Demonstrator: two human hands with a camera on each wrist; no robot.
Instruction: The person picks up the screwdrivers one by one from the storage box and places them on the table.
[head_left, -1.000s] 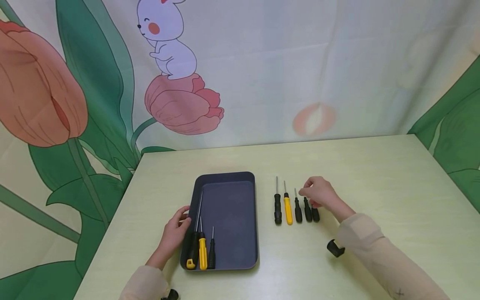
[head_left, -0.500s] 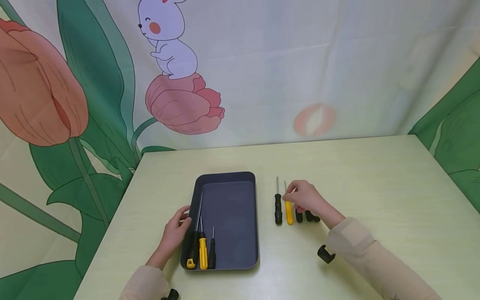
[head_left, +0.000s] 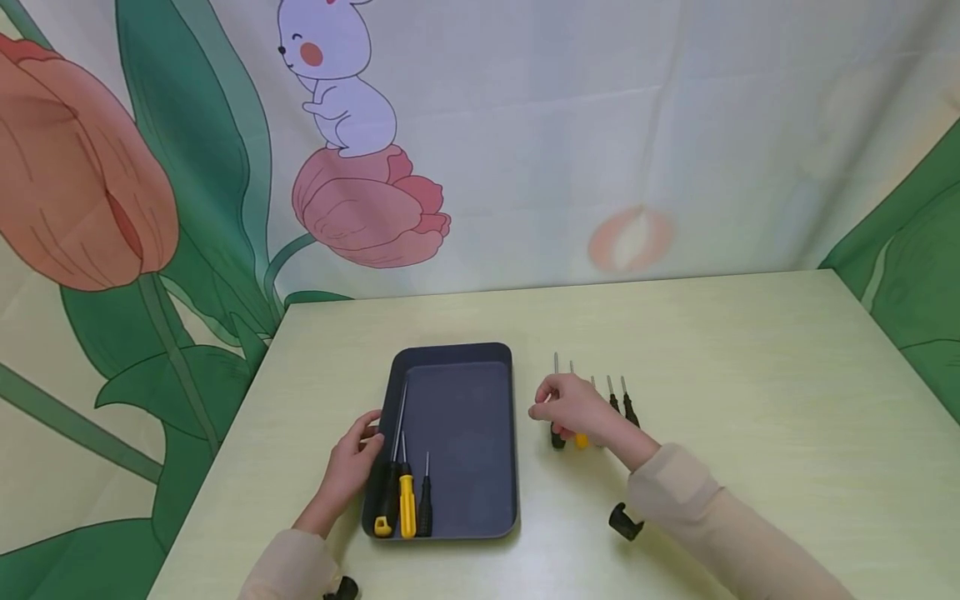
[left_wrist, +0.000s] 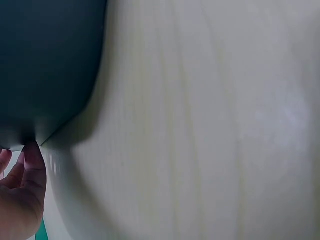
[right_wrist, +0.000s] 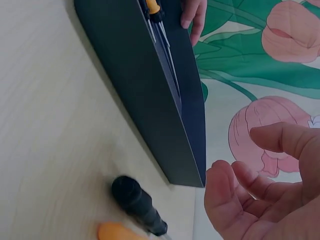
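Note:
My left hand (head_left: pixel 347 467) grips the left wall of a dark rectangular tray (head_left: pixel 468 442), its fingertips at the rim. Inside lie a long black screwdriver (head_left: pixel 386 500) with a yellow end, a yellow screwdriver (head_left: pixel 407 508) and a small black screwdriver (head_left: pixel 424 510). Over the row of screwdrivers right of the tray is my right hand (head_left: pixel 573 406), thumb and fingers apart around nothing in the right wrist view. It partly hides a black screwdriver (right_wrist: pixel 140 205) and a yellow one (right_wrist: pixel 117 231). Small black screwdrivers (head_left: pixel 630 408) show beyond it.
The pale table (head_left: pixel 750 375) ends at a curtain (head_left: pixel 525 167) printed with tulips and a rabbit. A black wrist-worn piece (head_left: pixel 625 522) hangs below the right sleeve; another (head_left: pixel 345 588) is by the left sleeve.
My right hand has moved left along the row, from the small black screwdrivers to the left end, holding nothing. The left hand and the tray have stayed put.

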